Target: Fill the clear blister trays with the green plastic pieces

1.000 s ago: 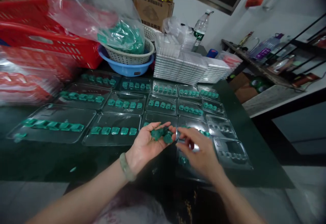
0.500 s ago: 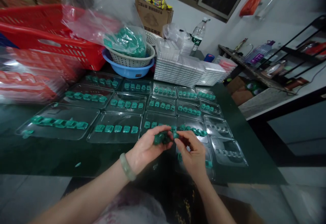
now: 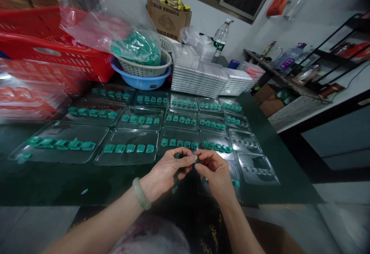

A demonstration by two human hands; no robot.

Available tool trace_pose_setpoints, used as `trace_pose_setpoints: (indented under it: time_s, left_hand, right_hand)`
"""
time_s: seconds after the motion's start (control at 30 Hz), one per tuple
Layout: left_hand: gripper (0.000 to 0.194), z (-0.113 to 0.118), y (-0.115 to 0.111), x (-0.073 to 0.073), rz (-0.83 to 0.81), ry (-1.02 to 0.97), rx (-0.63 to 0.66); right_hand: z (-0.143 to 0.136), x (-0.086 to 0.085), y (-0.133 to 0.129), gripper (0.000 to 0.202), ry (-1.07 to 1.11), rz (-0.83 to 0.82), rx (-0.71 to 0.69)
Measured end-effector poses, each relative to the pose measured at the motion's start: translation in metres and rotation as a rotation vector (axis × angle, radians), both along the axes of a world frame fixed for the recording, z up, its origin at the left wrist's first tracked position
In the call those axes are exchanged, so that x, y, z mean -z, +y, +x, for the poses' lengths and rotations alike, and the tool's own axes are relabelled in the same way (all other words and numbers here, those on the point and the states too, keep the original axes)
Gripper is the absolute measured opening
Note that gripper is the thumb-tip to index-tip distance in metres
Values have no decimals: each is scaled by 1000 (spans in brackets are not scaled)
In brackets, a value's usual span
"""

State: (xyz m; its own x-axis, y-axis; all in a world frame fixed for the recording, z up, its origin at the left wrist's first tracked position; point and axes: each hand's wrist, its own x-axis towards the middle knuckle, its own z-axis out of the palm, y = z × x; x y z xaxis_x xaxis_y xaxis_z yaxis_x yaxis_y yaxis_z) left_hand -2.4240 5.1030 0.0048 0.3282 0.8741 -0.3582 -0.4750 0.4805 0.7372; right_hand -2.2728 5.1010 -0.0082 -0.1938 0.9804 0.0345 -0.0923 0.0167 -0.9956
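Observation:
My left hand [image 3: 170, 169], with a pale green bangle [image 3: 141, 194] on its wrist, is closed around several small green translucent plastic pieces [image 3: 176, 177], mostly hidden by the fingers. Its thumb and fingertips meet those of my right hand [image 3: 215, 175], which pinches at a small green piece [image 3: 196, 160] between the two hands. Below and around them, shallow clear plastic trays lie in rows. One tray [image 3: 237, 194] is partly covered by my right hand. Another tray [image 3: 127, 158], to the left, holds a row of green pieces [image 3: 130, 148].
Stacked clear trays [image 3: 199, 74] stand at the back of the dark green table [image 3: 58, 186]. Left of them, a bag of green pieces [image 3: 138, 49] rests in a grey basket over a blue basin [image 3: 141, 80]. A red crate [image 3: 86, 59] and bagged orange pieces [image 3: 26, 100] are further left.
My left thumb has come down over the green pieces, and its fingers have closed around them. Both hands' fingertips now meet at a small piece. The view has shifted slightly.

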Motion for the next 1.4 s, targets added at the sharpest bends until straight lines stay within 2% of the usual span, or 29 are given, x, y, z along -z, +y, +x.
trace_pose_setpoints:
  time_s: [0.2,0.27,0.37,0.47,0.57,0.7,0.77,0.83,0.93,1.0,1.07,1.17,1.23,1.4]
  left_hand:
    - [18,4,1,-1,30,-39,31]
    - [18,5,3,-1,0,-33,31]
    - [21,9,7,-1,-22,25,18]
    - [22,13,11,0,11,101,19]
    - [23,19,13,1,11,165,20]
    - [23,28,17,3,-19,229,7]
    - [23,32,20,4,-50,226,14]
    - [22,34,25,4,-85,174,38]
    - [21,31,31,4,-158,41,82]
    - [20,27,34,5,-236,-34,95]
    - [20,23,36,5,-309,-69,105]
    - [22,18,38,3,-354,-41,75]
    - [23,15,40,1,-352,-8,40]
    - [23,11,48,3,-346,20,20]
  right_hand:
    - [3,4,1,21,7,14,-1]
    - [6,2,0,16,-116,92,55]
    - [12,-3,0,19,-333,294,117]
    - [19,-8,2,23,-412,400,47]
    - [24,-9,5,19,-407,361,6]
    - [25,-6,7,13,-322,170,3]
    - [28,-7,8,13,-309,97,-19]
    - [39,-9,15,13,-364,91,-6]
    - [79,-13,52,15,-488,163,179]
    - [118,-13,94,20,-583,220,380]
    - [158,-10,143,22,-768,237,559]
    - [202,1,205,19,-879,212,624]
    - [216,10,230,16,-932,196,623]
    - [225,30,252,11,-1069,170,558]
